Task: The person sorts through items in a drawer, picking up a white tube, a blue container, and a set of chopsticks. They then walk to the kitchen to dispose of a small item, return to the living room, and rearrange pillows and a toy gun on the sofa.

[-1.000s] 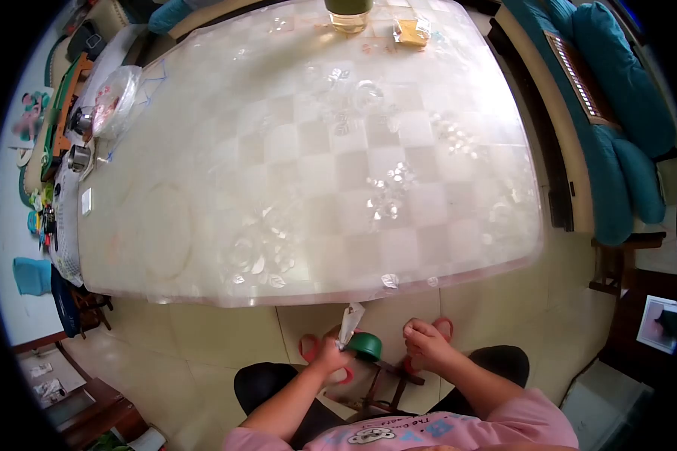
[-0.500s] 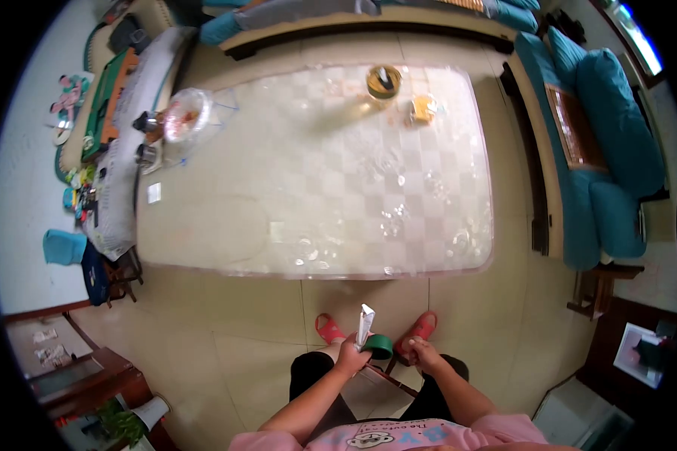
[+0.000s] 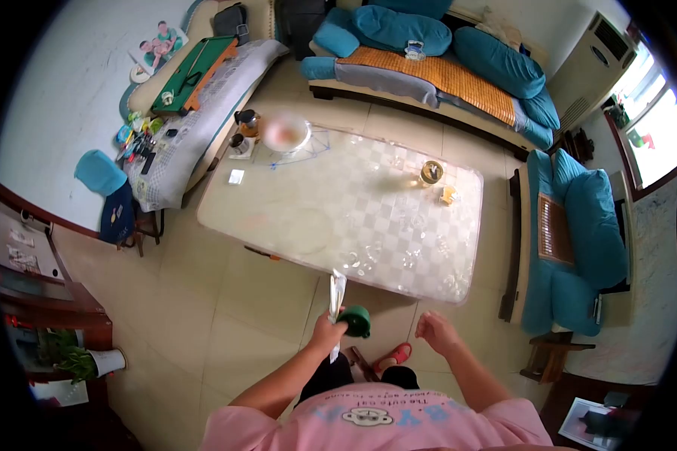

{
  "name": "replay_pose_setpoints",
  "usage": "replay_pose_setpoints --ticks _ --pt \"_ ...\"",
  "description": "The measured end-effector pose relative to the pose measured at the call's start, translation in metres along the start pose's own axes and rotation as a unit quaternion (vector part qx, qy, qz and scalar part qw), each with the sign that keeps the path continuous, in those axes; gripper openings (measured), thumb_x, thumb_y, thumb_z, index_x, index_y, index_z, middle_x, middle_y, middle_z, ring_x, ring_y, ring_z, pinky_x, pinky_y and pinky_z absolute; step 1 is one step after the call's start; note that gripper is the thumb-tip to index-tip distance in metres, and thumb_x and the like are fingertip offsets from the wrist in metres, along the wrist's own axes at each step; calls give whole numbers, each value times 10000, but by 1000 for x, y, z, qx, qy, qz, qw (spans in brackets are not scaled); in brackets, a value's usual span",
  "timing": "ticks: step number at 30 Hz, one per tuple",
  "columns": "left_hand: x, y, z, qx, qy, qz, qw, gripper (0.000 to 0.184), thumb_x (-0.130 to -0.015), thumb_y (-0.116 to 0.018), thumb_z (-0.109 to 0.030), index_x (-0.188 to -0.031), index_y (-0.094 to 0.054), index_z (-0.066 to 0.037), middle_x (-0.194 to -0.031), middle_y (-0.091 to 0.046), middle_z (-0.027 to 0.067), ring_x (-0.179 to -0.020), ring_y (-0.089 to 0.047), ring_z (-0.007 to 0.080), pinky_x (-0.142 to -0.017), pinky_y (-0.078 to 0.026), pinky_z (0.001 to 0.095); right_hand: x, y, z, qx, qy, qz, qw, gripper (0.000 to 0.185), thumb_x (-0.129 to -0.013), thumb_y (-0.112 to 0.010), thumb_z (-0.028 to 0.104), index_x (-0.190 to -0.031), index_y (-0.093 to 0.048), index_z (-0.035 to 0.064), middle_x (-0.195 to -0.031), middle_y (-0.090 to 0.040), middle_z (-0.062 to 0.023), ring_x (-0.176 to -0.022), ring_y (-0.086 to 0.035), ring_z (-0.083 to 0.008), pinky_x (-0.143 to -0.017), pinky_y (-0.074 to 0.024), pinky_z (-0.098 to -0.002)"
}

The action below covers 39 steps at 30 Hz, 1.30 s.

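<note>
We're clutching a crinkled white packet (image 3: 337, 289) and rounded green lid (image 3: 357, 322) in our left hand (image 3: 326, 333); rightward, our right hand (image 3: 435, 331) curls, grip unclear.

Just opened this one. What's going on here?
A person's left hand holds a long white packet and a round green cap-like piece, just off the near edge of a low table. The right hand is apart from it, partly curled, with nothing visible in it. Towards the far right of the table stand a glass jar and a small yellow packet, both untouched.
</note>
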<state>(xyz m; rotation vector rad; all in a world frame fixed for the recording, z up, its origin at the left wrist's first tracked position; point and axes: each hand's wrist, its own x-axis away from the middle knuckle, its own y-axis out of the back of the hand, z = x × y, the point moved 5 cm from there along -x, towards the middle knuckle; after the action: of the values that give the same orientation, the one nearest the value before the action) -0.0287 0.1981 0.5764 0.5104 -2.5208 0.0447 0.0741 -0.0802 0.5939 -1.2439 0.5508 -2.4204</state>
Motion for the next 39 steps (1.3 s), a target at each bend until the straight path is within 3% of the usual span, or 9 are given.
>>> replay_pose_setpoints --ticks 1,7,15,23,29,31,34,35,39 --pt "8 16 -22 15 44 8 999 365 -756 -561 -24 -1120 -579 -5 -918 -628 72 -826 -600 138 -753 -493 286 1 -25 6 1 19 -2 1000 202 -978 -472 196 -832 -512 62 -706 -526 -65 -646 -544 -200 -624 -475 -336" --pt "-6 109 -40 70 41 -7 997 324 -751 -556 -51 -1072 -597 -30 -817 -601 44 -708 -583 132 -620 -494 293 -8 -139 -2 -68 47 21 996 180 -980 -477 189 -848 -522 75 -726 -527 -52 -669 -544 -198 -648 -478 -349" --pt "-47 177 -84 147 66 -79 984 310 -751 -556 -83 -1051 -594 -14 -825 -606 59 -665 -595 160 -532 -489 307 -90 -213 24 -83 30 20 996 172 -979 -469 178 -858 -529 71 -758 -556 -49 -693 -558 -189 -667 -485 -360" --pt "-110 239 -126 170 60 -103 978 333 -754 -549 -68 -1077 -574 13 -869 -631 78 -762 -619 179 -598 -504 320 -218 -304 74 -8 -6 124 992 190 -975 -465 182 -868 -559 55 -800 -606 -68 -784 -625 -219 -786 -528 -394" --pt "-176 308 -120 164 78 -135 974 341 -752 -562 -73 -1083 -559 9 -859 -628 83 -732 -622 187 -577 -515 321 -308 -367 75 -12 0 89 996 187 -975 -454 168 -871 -558 52 -822 -616 -79 -796 -628 -227 -811 -527 -395" --pt "-191 342 -149 129 63 -168 975 338 -749 -583 -98 -1068 -565 12 -848 -620 75 -730 -623 185 -586 -516 318 -341 -392 74 -21 23 71 997 188 -977 -450 164 -872 -558 51 -832 -618 -83 -802 -627 -228 -814 -528 -397" --pt "-247 400 -142 96 63 -73 991 306 -737 -591 -99 -1015 -593 30 -825 -602 56 -687 -598 156 -603 -510 312 -390 -428 65 -59 56 30 996 187 -980 -445 157 -878 -556 47 -843 -620 -87 -810 -625 -228 -821 -527 -399" --pt "-269 418 -141 52 41 -39 997 369 -742 -588 -116 -1089 -584 8 -774 -595 38 -597 -560 106 -516 -482 258 -410 -437 66 -72 61 16 995 186 -981 -443 155 -883 -555 44 -844 -619 -86 -811 -623 -227 -825 -527 -399" --pt "-314 475 -148 -22 5 -12 1000 371 -729 -586 -109 -1086 -594 -8 -700 -587 21 -543 -555 118 -525 -484 261 -479 -473 68 -119 90 -39 988 186 -986 -438 158 -899 -553 40 -843 -612 -86 -805 -619 -225 -825 -528 -393"
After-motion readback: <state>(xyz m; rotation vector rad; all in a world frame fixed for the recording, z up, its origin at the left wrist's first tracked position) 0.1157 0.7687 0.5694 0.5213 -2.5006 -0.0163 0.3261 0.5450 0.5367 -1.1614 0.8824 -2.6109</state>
